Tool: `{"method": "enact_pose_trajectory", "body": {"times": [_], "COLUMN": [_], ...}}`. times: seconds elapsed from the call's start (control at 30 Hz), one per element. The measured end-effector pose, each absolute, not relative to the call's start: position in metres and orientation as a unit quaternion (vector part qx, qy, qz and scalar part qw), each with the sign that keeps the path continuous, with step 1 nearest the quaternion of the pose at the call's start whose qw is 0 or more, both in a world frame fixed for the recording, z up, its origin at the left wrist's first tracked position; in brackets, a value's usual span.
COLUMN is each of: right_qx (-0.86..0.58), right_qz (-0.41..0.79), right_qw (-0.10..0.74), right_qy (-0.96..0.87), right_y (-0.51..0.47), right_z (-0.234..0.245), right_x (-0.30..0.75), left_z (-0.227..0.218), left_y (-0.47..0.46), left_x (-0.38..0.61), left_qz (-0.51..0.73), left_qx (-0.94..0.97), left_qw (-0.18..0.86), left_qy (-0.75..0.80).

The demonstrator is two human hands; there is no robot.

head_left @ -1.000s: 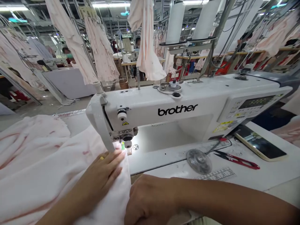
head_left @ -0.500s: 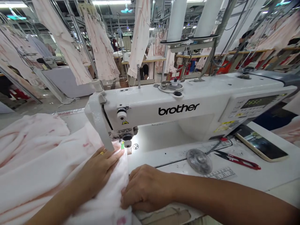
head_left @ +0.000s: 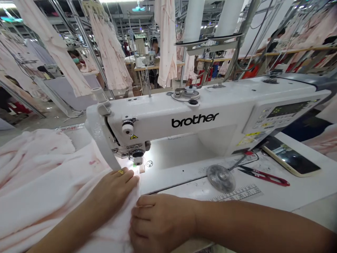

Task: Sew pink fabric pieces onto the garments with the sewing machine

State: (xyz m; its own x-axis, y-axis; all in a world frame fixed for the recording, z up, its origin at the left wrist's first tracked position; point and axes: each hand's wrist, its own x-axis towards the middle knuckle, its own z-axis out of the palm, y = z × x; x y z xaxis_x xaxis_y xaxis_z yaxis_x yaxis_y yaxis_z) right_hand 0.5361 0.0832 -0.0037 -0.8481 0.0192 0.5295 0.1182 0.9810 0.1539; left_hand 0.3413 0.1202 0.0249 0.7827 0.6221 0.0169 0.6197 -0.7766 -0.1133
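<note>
A white fabric (head_left: 52, 182) with pale pink marks lies heaped on the left and runs under the needle area of a white Brother sewing machine (head_left: 163, 116). Just in front of the presser foot, my left hand (head_left: 118, 188), with a gold ring, rests on the fabric, its fingers laid down on top and its thumb hidden. Nearer to me and slightly right, my right hand (head_left: 164, 221) is closed on the fabric's right edge. Its fingertips are curled under, partly out of sight. A small green spot shows by the needle, under the bright lamp.
To the right on the machine table are a clear round disc (head_left: 221, 178), red-handled thread snips (head_left: 264, 174), a phone (head_left: 292, 156) and a printed ruler scale (head_left: 243, 193). Thread cones (head_left: 193, 21) stand behind the machine. Pink garments (head_left: 106, 45) hang beyond, with people at other tables.
Both hands have shifted a little toward me and the fabric with them. My right hand's fingers are curled in tighter. The whole view has moved slightly, and the panel's display reads differently.
</note>
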Motion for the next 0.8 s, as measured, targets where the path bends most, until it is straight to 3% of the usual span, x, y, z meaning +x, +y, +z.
{"method": "enact_pose_trajectory", "body": {"times": [0.27, 0.5, 0.67, 0.8], "right_qx": [-0.008, -0.065, -0.058, -0.075], "right_qz": [-0.099, -0.035, -0.015, 0.048], "right_qw": [0.269, 0.244, 0.261, 0.211], "right_qy": [-0.958, -0.967, -0.963, -0.973], "right_y": [0.083, 0.084, 0.089, 0.092], "right_z": [-0.002, -0.008, -0.006, -0.005], "right_x": [0.537, 0.539, 0.543, 0.544], "left_z": [0.020, 0.017, 0.008, -0.003], "left_y": [0.127, 0.118, 0.102, 0.095], "left_x": [0.346, 0.325, 0.296, 0.280], "left_qz": [-0.020, -0.029, 0.005, -0.008], "left_qx": [-0.954, -0.897, -0.813, -0.795], "left_qw": [0.127, 0.007, 0.075, 0.082], "left_qy": [-0.272, -0.442, -0.577, -0.601]}}
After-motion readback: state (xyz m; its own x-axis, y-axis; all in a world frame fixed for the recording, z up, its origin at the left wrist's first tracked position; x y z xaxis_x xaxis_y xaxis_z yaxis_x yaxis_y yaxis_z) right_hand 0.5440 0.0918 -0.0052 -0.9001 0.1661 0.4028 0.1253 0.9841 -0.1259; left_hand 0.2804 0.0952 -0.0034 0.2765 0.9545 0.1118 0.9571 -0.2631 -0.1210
